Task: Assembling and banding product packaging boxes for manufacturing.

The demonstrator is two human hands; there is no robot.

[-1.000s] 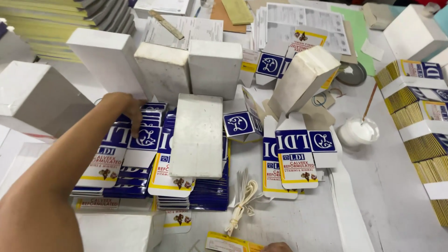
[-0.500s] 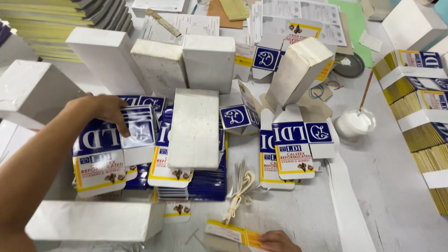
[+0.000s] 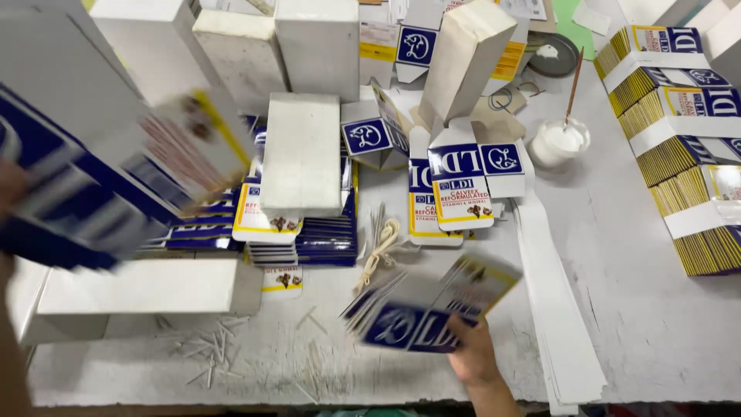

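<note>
My left hand [image 3: 11, 193] is at the far left edge, mostly out of view, gripping a blurred stack of flat blue, white and yellow printed cartons [image 3: 108, 185] lifted off the piles. My right hand [image 3: 472, 354] is low near the table's front edge, holding a fanned bundle of the same flat cartons [image 3: 428, 305] just above the table. Between the two hands lie stacks of flat cartons [image 3: 309, 235] with a white block [image 3: 301, 154] resting on them.
Several white blocks [image 3: 320, 46] stand at the back. A small white bowl of paste with a stick [image 3: 559, 142] sits right of centre. Banded carton bundles [image 3: 687, 147] line the right side. A string [image 3: 378, 251], white paper strips [image 3: 556, 309] and a long white block [image 3: 139, 287] lie near the front.
My left hand has pulled a stack of cartons up and to the left off the pile. My right hand has come up from the front edge with a bundle of cartons.
</note>
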